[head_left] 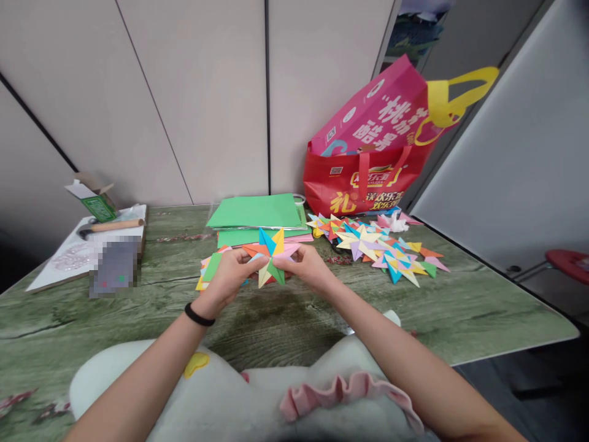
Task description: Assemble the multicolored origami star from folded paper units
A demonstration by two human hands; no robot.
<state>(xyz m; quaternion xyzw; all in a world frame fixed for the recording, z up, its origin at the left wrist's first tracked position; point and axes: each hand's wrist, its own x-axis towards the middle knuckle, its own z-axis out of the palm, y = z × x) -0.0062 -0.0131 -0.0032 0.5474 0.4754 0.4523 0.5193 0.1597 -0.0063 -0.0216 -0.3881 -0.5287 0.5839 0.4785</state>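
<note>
- Near edge of the worktop (483, 322): pale fabric (239, 405) with a pink ruffle (340, 396) lies across the person's front.
- Left hand (230, 270): a black band (199, 315) circles the wrist. The grip is closed, thumb on the front face, pinching the left side of a paper star (271, 248).
- Right hand (313, 265): the grip is likewise closed, pinching the star's right side, thumb on the front face.
- Paper star: multicoloured, pointed, held between both hands over the worktop, about midway between its left and right edges.
- Loose paper pieces (210, 270): on the worktop just beside the left hand, partly hidden by it.
- Towards the left edge: an item obscured by pixelation (115, 264), nature not determinable; a white board (59, 264) bearing a hammer (117, 225).
- Towards the right edge, beyond the right hand: a heap of folded paper stars (361, 240), overlapping.
- Far edge, middle: green sheets (255, 212), stacked.
- Far left corner: a small green box (100, 209), flaps raised.
- Far edge, right of the sheets: a red bag (322, 178), with a pink bag (363, 116) tilted inside it.
</note>
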